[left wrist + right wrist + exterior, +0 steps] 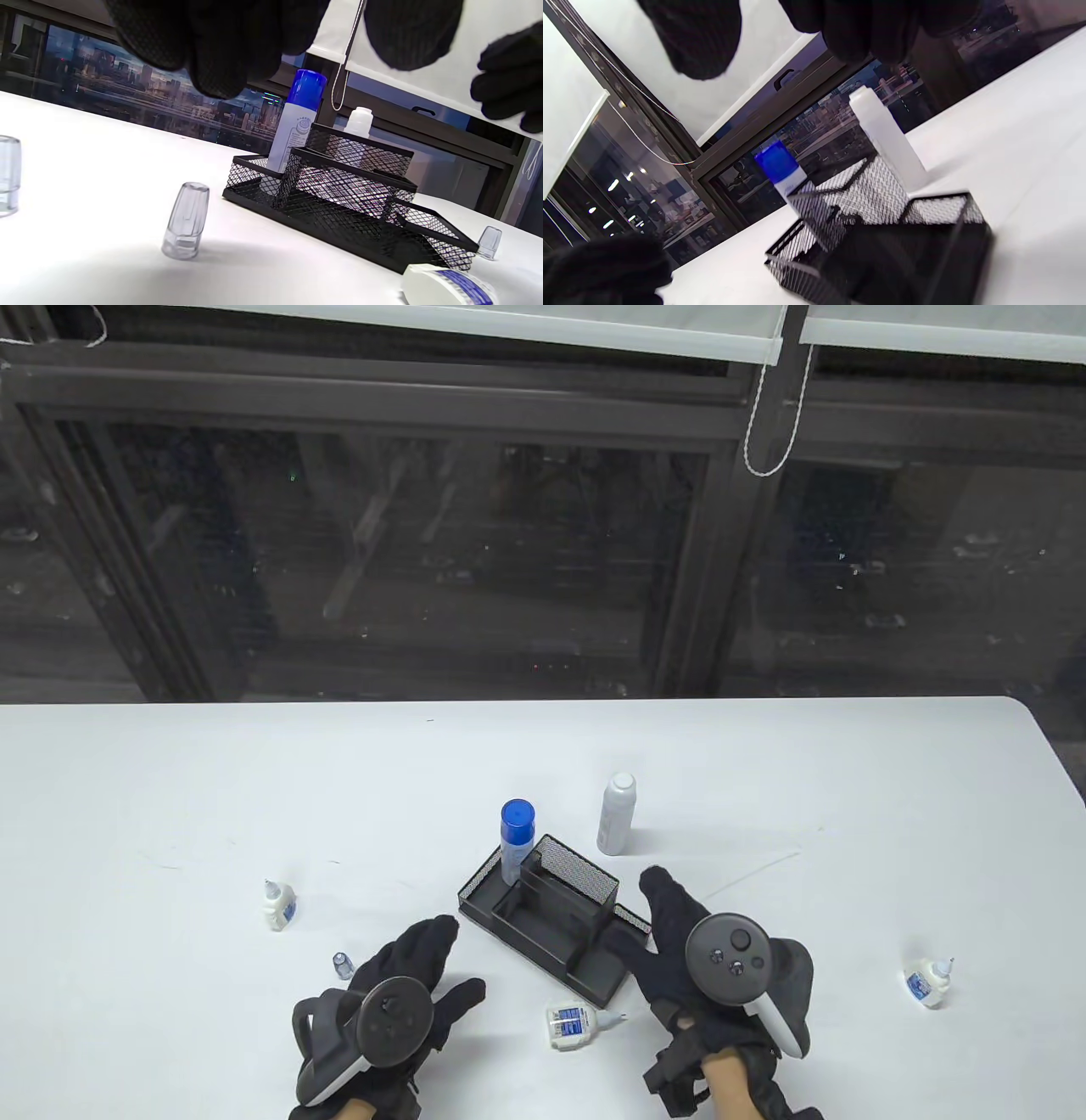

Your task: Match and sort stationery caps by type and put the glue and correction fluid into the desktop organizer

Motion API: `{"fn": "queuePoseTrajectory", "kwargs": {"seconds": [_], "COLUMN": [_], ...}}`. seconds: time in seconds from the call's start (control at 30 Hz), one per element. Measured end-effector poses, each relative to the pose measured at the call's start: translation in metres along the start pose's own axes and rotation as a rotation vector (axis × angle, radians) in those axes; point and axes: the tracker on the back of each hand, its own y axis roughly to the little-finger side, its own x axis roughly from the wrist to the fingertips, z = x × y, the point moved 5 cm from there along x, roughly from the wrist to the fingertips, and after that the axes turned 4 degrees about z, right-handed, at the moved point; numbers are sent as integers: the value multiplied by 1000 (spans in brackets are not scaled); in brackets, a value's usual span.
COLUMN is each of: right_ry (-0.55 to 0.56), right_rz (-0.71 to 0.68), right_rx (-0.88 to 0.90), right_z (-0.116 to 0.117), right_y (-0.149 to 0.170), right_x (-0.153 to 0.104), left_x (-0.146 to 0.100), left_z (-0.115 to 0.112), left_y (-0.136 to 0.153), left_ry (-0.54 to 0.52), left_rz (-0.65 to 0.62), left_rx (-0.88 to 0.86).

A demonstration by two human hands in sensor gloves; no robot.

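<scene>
The black mesh organizer (pixel 567 869) (pixel 339 199) (pixel 937 212) stands mid-table with a blue-capped bottle (pixel 517 840) (pixel 297 123) (pixel 782 173) upright in its back compartment. Behind it a white bottle (pixel 617 814) (pixel 886 140) stands on the table. An uncapped glue bottle (pixel 573 1022) (pixel 449 288) lies in front. Clear caps (pixel 341 965) (pixel 186 220) (pixel 489 242) stand loose. My left hand (pixel 454 959) hovers left of the organizer, fingers straight, holding nothing. My right hand (pixel 657 916) reaches over the organizer's right end, fingers spread, empty.
A small uncapped bottle (pixel 278 905) stands at the left. Another one (pixel 929 984) lies tipped at the right. A further clear cap (pixel 8 176) stands at the left edge of the left wrist view. The table's (pixel 170 780) far edge meets a dark window.
</scene>
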Motion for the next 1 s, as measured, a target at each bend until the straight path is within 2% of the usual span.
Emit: {"fn": "queuePoseTrajectory", "kwargs": {"seconds": [0.1,0.27,0.43,0.53,0.67,1.0], "right_ry": [-32,-23,-44,-43,-104,-129], "right_rz": [15,40,66,73,112,113], "right_rx": [-46,-115,-186,-181,-194,-267], "right_z": [-10,-22,-21,-11,12,46], "right_y": [-9,-18,-19,-8,14,27], "right_x": [24,64,107,128,150,163], "left_x": [-1,-2,-2,-3,-2,-3], "left_z": [-1,0,0,0,0,-4], "left_y": [4,5,9,9,9,6], "left_ry": [8,4,2,5,3,23], "left_rz": [12,14,28,26,21,15], "left_rx": [-14,-21,-32,-27,-35,-8]}}
